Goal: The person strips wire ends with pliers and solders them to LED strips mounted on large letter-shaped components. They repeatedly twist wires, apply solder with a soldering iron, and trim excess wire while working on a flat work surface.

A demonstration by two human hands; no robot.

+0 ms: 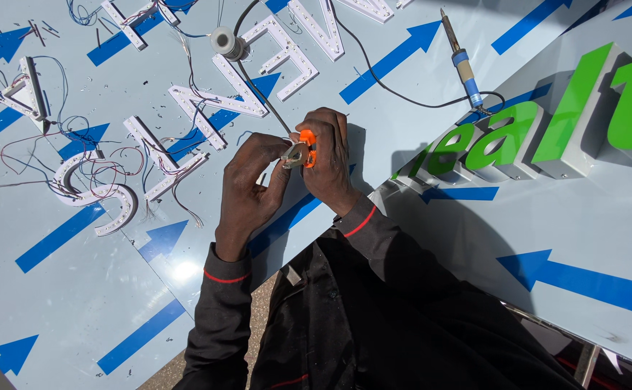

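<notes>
The left hand (247, 189) and right hand (330, 155) are meeting above the pale blue sheet (77, 303) with printed arrows. The right hand is closing around an orange-handled cutter (303, 153); the left fingers are pinching a thin wire (276, 115) at its nose. Judged step: trimming or stripping the wire end. The next move calls for steady tension. Beyond, white LED letter modules (207, 108), a solder spool (224, 40) and a soldering iron (464, 68) are lying idle.
</notes>
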